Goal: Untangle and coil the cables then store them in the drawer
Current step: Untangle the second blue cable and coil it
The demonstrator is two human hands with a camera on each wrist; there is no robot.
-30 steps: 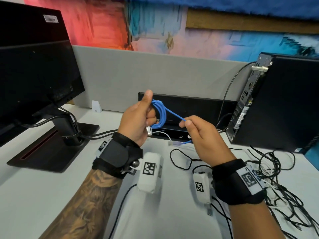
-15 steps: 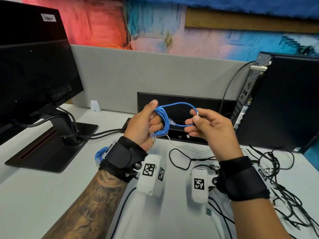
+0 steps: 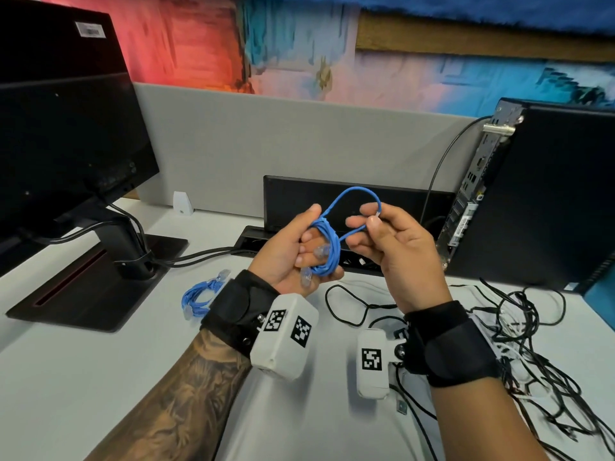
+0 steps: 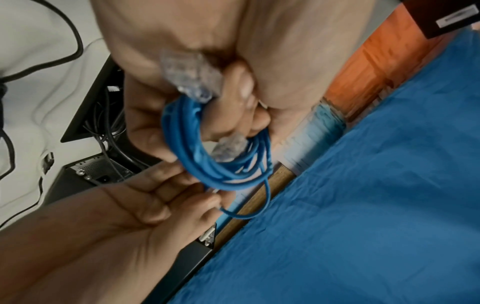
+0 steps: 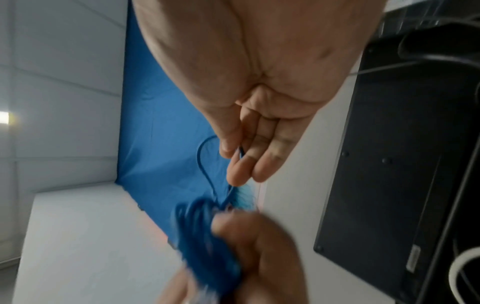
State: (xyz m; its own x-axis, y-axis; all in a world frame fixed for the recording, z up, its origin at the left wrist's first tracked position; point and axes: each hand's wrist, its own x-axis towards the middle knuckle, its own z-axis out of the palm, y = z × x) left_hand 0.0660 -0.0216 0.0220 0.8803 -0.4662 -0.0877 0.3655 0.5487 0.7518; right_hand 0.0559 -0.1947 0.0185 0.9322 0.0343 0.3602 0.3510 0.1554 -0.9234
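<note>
My left hand (image 3: 301, 251) grips a coiled blue network cable (image 3: 327, 252) above the white desk, its clear plugs (image 4: 191, 75) poking out by the curled fingers. One last loop of the cable (image 3: 357, 194) arcs up to my right hand (image 3: 372, 224), which pinches the cable between thumb and fingers just right of the coil. The left wrist view shows the coil (image 4: 215, 162) wound round my left fingers, with the right hand (image 4: 207, 197) pinching the loose strand. The right wrist view is blurred but shows the blue cable (image 5: 207, 176) in the pinch. No drawer is in view.
A second blue coiled cable (image 3: 201, 292) lies on the desk by my left wrist. A tangle of black and white cables (image 3: 519, 331) spreads at the right. A monitor (image 3: 66, 128) stands left, a computer tower (image 3: 545, 194) right, a black cable hatch (image 3: 332, 201) behind my hands.
My right hand rose and swung the free end of the blue cable over toward the coil, forming a loop above it. My left hand tilted and lowered slightly while holding the coil.
</note>
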